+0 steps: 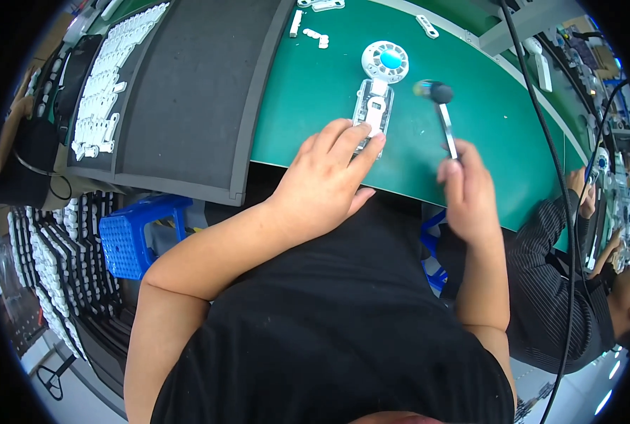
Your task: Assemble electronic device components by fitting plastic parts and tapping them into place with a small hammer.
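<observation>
My left hand (pixel 327 177) presses its fingertips on a white narrow part (pixel 375 113) lying in a clear fixture (pixel 359 107) on the green bench. Joined to the fixture's far end, or touching it, is a round white piece (pixel 386 63) with a blue centre and a ring of openings. To the right, my right hand (pixel 470 187) is closed round the handle of a small hammer (pixel 447 127). Its dark head is raised and slightly blurred, apart from the fixture. The left fingers cover the fixture's near end.
A dark grey tray (pixel 188 99) stands at left, with rows of white parts (pixel 103 92) beyond it. Small white pieces (pixel 318 37) lie far on the green bench (pixel 485 134). A black cable (pixel 552 155) hangs at right, near another person (pixel 555 290). A blue stool (pixel 127 244) stands lower left.
</observation>
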{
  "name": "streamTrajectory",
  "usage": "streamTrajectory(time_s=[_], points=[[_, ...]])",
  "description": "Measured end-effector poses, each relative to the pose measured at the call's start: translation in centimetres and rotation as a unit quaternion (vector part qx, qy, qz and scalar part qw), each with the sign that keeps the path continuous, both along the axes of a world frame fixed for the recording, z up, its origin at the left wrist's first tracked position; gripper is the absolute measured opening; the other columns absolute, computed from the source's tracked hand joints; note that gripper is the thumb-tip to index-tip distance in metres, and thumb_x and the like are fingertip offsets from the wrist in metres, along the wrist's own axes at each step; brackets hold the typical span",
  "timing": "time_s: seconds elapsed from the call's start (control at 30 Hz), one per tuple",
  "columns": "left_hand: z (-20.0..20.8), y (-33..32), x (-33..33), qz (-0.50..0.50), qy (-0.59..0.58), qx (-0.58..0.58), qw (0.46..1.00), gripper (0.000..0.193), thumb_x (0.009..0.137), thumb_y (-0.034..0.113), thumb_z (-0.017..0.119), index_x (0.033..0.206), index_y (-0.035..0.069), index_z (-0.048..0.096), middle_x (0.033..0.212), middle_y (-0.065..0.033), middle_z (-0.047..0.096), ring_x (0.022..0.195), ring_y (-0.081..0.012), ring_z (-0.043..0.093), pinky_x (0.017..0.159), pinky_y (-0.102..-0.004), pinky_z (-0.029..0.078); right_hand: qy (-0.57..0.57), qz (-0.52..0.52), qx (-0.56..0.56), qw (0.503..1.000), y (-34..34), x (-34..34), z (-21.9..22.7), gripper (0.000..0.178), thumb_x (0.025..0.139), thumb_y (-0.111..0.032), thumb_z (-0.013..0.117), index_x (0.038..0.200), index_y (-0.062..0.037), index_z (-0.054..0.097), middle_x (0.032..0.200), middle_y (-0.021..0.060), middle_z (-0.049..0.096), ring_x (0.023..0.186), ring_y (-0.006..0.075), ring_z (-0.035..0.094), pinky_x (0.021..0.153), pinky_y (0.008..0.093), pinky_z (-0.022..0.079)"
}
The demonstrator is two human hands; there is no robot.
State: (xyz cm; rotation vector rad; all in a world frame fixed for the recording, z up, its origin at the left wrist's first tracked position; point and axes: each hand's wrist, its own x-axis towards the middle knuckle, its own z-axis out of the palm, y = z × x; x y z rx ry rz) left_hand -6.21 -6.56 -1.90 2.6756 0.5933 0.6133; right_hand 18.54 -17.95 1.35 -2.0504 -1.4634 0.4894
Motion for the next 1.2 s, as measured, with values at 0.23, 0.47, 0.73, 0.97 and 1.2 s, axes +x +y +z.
streamTrajectory(time_s=[0.23, 0.47, 0.73, 0.97, 1.2], points=[[0.1, -0.1, 0.6, 0.015, 0.025, 0.026, 0.999, 0.077, 0.080, 0.022, 0.087, 0.147, 0.003, 0.055, 0.143, -0.0143, 0.054, 0.136, -0.0354, 0.052, 0.106, -0.0482, 0.050, 0.077, 0.134, 0.001, 0.988, 0.8, -2.8, 0.1, 0.043, 0.109, -0.007, 0.050, 0.149, 0.0051, 0.057, 0.079, 0.0076, 0.063, 0.063, 0.0164, 0.058, 0.062, 0.0320, 0.050], [0.4, -0.3, 0.7, 0.015, 0.025, 0.040, 0.999, 0.075, 0.081, 0.025, 0.086, 0.145, 0.001, 0.056, 0.138, -0.0122, 0.056, 0.131, -0.0329, 0.053, 0.102, -0.0448, 0.051, 0.174, 0.139, 0.211, 0.952, -1.5, -2.5, 1.0, 0.043, 0.110, -0.007, 0.047, 0.151, 0.0054, 0.054, 0.077, 0.0066, 0.063, 0.061, 0.0144, 0.056, 0.058, 0.0314, 0.047], [0.1, -0.1, 0.7, 0.019, 0.030, 0.036, 0.999, 0.077, 0.079, 0.023, 0.087, 0.146, 0.002, 0.056, 0.140, -0.0119, 0.056, 0.131, -0.0329, 0.053, 0.102, -0.0469, 0.051, 0.089, 0.133, 0.103, 0.982, -0.5, -2.2, 1.3, 0.043, 0.111, -0.012, 0.044, 0.147, 0.0100, 0.054, 0.071, 0.0036, 0.055, 0.063, 0.0117, 0.052, 0.058, 0.0306, 0.044], [0.2, 0.1, 0.8, 0.018, 0.021, 0.044, 0.999, 0.071, 0.080, 0.026, 0.086, 0.142, 0.002, 0.060, 0.137, -0.0112, 0.059, 0.127, -0.0309, 0.056, 0.099, -0.0434, 0.052, 0.080, 0.084, -0.013, 0.993, -0.1, -1.7, 1.1, 0.038, 0.112, -0.013, 0.050, 0.145, 0.0030, 0.059, 0.077, 0.0131, 0.063, 0.068, 0.0248, 0.063, 0.068, 0.0388, 0.051], [0.7, 0.2, 0.7, 0.016, 0.012, 0.000, 1.000, 0.072, 0.080, 0.022, 0.086, 0.143, 0.003, 0.059, 0.138, -0.0134, 0.057, 0.130, -0.0349, 0.055, 0.104, -0.0478, 0.051, 0.148, 0.060, 0.000, 0.987, -0.5, -1.7, 1.3, 0.043, 0.115, -0.015, 0.044, 0.151, 0.0050, 0.055, 0.070, 0.0004, 0.052, 0.062, 0.0098, 0.050, 0.057, 0.0276, 0.043]])
